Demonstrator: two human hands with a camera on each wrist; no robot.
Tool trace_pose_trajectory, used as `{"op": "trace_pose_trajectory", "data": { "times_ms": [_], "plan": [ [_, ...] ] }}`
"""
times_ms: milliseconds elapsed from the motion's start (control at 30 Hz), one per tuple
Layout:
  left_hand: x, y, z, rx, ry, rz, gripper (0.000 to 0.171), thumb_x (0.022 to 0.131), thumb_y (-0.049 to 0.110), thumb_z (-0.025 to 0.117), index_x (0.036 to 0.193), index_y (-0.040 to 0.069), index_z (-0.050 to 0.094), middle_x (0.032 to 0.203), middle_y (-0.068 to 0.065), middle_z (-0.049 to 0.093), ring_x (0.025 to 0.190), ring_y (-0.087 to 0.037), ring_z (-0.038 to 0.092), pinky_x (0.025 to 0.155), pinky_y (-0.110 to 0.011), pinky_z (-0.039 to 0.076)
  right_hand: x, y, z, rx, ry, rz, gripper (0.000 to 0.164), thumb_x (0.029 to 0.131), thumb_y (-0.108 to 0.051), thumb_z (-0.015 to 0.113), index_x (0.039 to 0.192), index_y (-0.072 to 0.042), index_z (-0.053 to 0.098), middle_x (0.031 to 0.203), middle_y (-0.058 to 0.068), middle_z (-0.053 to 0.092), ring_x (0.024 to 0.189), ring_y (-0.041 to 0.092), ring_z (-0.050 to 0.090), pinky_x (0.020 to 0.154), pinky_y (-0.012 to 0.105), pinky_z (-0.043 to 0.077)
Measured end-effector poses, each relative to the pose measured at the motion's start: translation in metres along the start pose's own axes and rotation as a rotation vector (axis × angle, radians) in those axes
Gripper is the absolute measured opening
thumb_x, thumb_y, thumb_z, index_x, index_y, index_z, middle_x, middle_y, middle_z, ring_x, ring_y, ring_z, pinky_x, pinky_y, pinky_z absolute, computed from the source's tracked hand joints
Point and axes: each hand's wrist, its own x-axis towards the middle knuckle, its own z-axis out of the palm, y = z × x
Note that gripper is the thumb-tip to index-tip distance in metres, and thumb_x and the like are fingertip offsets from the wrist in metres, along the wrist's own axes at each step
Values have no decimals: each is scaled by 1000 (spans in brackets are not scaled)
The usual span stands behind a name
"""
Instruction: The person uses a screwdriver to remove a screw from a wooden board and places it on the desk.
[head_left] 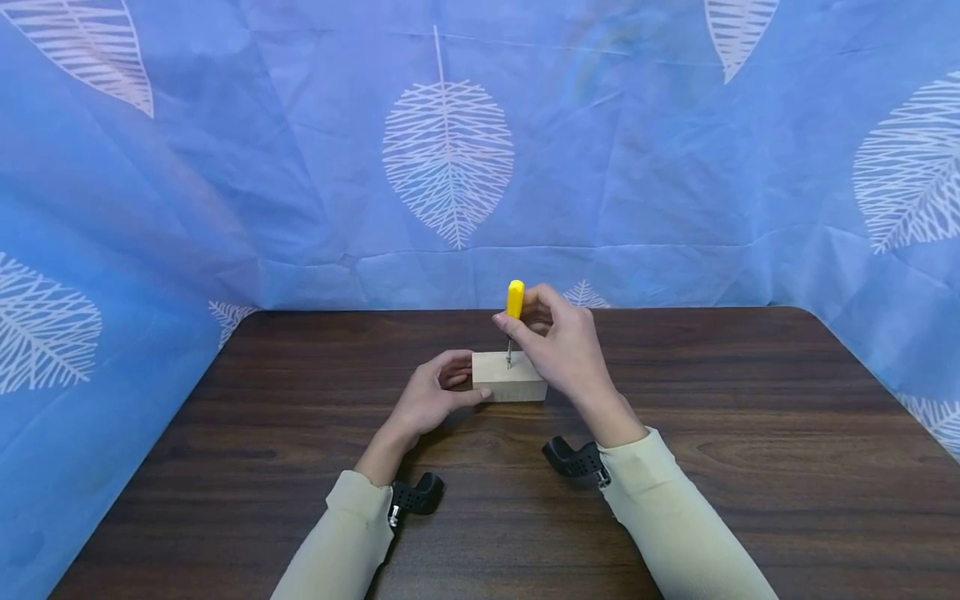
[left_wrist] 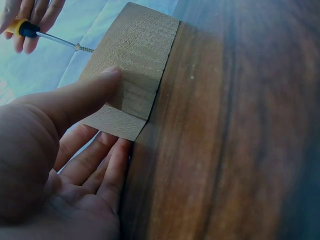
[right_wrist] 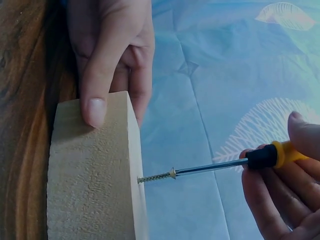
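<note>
A pale wooden block lies on the table, and a screw stands upright in its top face with most of the thread showing. My left hand grips the block's left end, thumb on the near side and fingers behind. Above the block, my right hand pinches a screwdriver by its yellow and black handle. The screwdriver is nearly vertical, its shaft tip meeting the screw head in the right wrist view. In the left wrist view the left thumb presses flat on the block's side.
The dark brown wooden table extends on all sides of the block. A blue cloth with white leaf prints hangs behind and beside it. Black wrist mounts are strapped at both light-coloured sleeves.
</note>
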Motion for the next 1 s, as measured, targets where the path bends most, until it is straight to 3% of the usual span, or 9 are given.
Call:
{"op": "trace_pose_trajectory", "data": {
  "times_ms": [167,467,633,833,1000],
  "plan": [
    [1,2,1,-7,-6,3,60,93,19,87,148,14,63,148,-11,67,139,-31,64,123,-48,51,1,1,-2,3,20,4,25,96,-30,85,111,-12,76,105,7,80,91,22,79,81,42,67],
    [0,1,0,-6,2,2,59,93,20,87,148,14,64,147,-11,67,139,-31,64,123,-48,51,2,-1,-3,-1,-31,8,25,100,-27,80,117,-8,76,107,9,80,95,25,78,86,45,66],
    [-1,-2,1,3,9,-6,61,94,21,87,149,13,62,148,-11,67,139,-31,64,123,-49,51,1,0,0,11,-17,41,31,97,-33,84,117,-11,75,107,7,79,94,22,78,85,41,66],
    [-1,1,1,-3,5,-5,61,93,19,87,149,13,62,148,-12,66,140,-31,63,123,-48,50,-1,-2,1,-30,40,-13,23,97,-30,84,109,-11,78,97,6,80,86,21,76,77,36,61],
    [-1,2,1,-3,4,2,61,93,18,87,148,13,63,147,-12,67,140,-31,63,124,-47,50,0,-3,1,-46,23,-49,21,100,-29,80,110,-10,79,97,8,81,87,22,77,75,36,60]
  ]
}}
